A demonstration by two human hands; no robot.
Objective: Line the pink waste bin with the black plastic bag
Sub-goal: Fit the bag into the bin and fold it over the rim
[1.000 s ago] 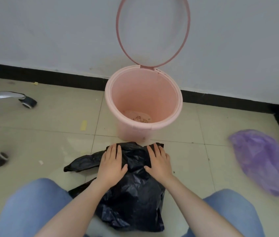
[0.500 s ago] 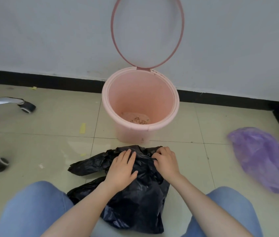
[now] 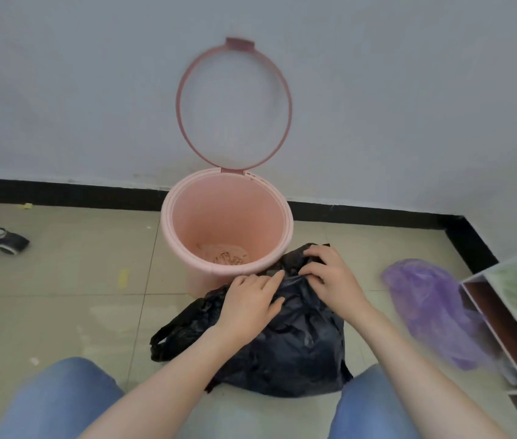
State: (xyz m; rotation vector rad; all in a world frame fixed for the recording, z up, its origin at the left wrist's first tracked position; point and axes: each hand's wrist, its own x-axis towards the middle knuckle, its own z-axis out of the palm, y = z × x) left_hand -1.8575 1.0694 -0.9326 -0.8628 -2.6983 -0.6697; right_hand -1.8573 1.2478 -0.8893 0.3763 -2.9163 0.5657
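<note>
The pink waste bin [image 3: 168, 236] stands open on the tiled floor against the wall, its ring lid [image 3: 285, 99] tipped up behind it and some debris on its bottom. A crumpled black plastic bag [image 3: 298, 353] lies on the floor just in front of it, its top edge touching the bin's near rim. My left hand [image 3: 251, 304] rests flat on the bag with fingers spread. My right hand [image 3: 333, 274] pinches the bag's upper edge with curled fingers, right beside the rim.
A purple plastic bag [image 3: 431, 308] lies to the right, next to a white and brown box-like unit [image 3: 510, 318]. A chair leg with a castor [image 3: 10, 242] sits at the far left. My knees in blue jeans [image 3: 61, 400] flank the black bag.
Both hands moved forward along the bag toward the bin. The right hand went from flat to gripping the top edge, and the bag bunched up against the bin's rim. The camera tilted up.
</note>
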